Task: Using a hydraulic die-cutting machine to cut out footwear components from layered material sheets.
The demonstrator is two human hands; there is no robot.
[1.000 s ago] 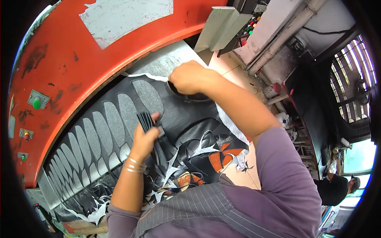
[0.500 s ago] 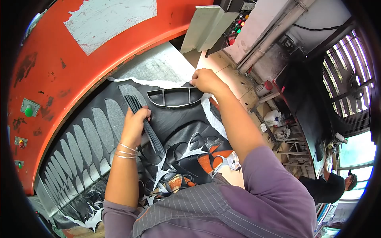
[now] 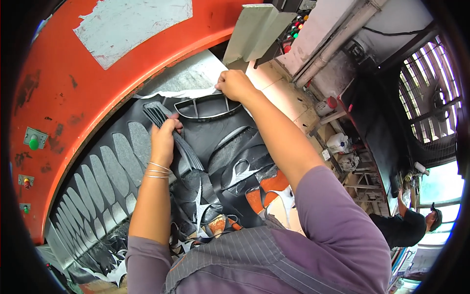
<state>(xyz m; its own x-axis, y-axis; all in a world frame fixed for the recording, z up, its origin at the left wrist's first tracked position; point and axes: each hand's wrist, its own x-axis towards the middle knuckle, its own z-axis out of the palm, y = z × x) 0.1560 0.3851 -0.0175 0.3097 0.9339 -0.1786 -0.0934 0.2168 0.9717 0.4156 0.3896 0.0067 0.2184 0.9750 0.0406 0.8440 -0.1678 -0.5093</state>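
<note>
My left hand (image 3: 165, 134) is closed around a stack of thin, dark, elongated cut pieces (image 3: 188, 153), which fan out past both sides of the fist. My right hand (image 3: 236, 85) pinches the far edge of a black sheet (image 3: 208, 136) where its white underside (image 3: 181, 94) folds up. Just below the right fingers, a curved metal cutting die (image 3: 209, 118) with two crossbars lies on the sheet. Left of my left hand, a row of leaf-shaped cut-outs (image 3: 115, 164) runs through the sheet, with grey surface showing in them.
An orange machine body (image 3: 161, 49) with push buttons curves along the left and far side. Torn black-and-white scraps (image 3: 240, 174) hang close to my apron. On the right stand a dark table (image 3: 377, 132) and a person (image 3: 404, 228) in black.
My right hand has moved left and slightly away with the sheet's edge. The die has shifted left and away, and the sheet's near part is drawn flatter. My left hand keeps the stack.
</note>
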